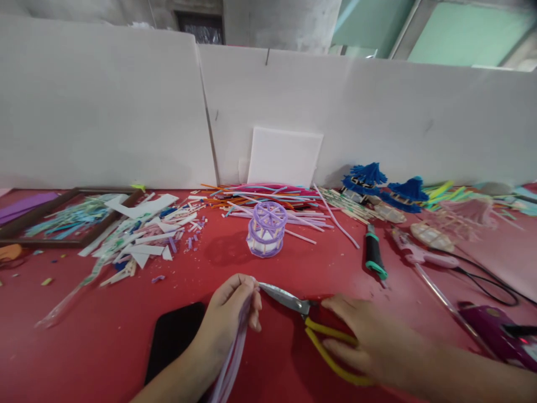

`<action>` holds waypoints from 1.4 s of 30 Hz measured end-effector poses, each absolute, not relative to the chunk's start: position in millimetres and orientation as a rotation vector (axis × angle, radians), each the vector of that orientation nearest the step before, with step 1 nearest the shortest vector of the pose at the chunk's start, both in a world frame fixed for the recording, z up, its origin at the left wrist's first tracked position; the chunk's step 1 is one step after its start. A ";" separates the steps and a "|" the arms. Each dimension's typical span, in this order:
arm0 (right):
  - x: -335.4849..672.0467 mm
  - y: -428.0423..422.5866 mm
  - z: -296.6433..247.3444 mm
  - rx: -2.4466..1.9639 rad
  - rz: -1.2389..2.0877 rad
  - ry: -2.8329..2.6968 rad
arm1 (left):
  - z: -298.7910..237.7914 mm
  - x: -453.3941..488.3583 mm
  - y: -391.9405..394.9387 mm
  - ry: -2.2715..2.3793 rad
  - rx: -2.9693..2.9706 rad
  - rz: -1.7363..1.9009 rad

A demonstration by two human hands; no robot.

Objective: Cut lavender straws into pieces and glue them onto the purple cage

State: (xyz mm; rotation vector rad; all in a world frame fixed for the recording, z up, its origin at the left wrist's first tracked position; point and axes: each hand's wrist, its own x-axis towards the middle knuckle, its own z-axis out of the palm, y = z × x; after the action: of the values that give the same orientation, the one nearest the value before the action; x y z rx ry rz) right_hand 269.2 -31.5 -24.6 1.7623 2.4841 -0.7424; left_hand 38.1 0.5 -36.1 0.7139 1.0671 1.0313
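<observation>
My left hand [230, 310] is closed around a bunch of pale purple pipe cleaners [231, 364], which trail down toward the near edge of view. In my right hand [356, 336] is a pair of scissors [289, 299] with yellow handles. Their blades look closed, and the tip reaches the fingertips of my left hand; whether it touches a pipe cleaner there is hidden. Beyond both hands, a small round two-tier purple frame [267, 229] with a white inside stands upright on the red table [293, 268].
A black phone [174, 338] lies beside my left forearm. Scraps [146, 240] and a brown frame [79, 240] are at left. Loose pipe cleaners [272, 196] lie behind. At right are a green-black cutter [373, 254], a pink glue gun [423, 254] with its cable, and blue roofed models [364, 176].
</observation>
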 end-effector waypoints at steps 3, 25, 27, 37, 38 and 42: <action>294.7 -42.7 -37.3 1.592 -0.460 2.774 | -36.8 37.7 1.0 1.072 0.717 1.028; 231.4 27.7 -30.6 1.515 -0.452 3.117 | -36.5 26.0 7.1 1.140 0.553 1.364; 201.4 31.8 -30.6 1.202 -0.268 3.127 | -37.1 25.5 6.6 1.150 0.548 1.356; 87.9 101.8 53.4 1.099 -0.041 2.789 | -40.5 26.3 7.6 1.148 0.351 1.352; 72.8 116.2 54.1 1.114 -0.048 2.750 | -40.9 25.9 8.2 1.151 0.341 1.346; 28.7 167.3 36.2 1.223 -0.099 2.601 | -41.9 23.6 9.2 1.142 0.342 1.336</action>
State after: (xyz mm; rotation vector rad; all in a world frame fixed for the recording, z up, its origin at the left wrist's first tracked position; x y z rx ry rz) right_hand 28.7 167.3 36.2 1.2225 2.6006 -0.0987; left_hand 23.6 9.2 -41.9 0.3421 1.1422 1.3365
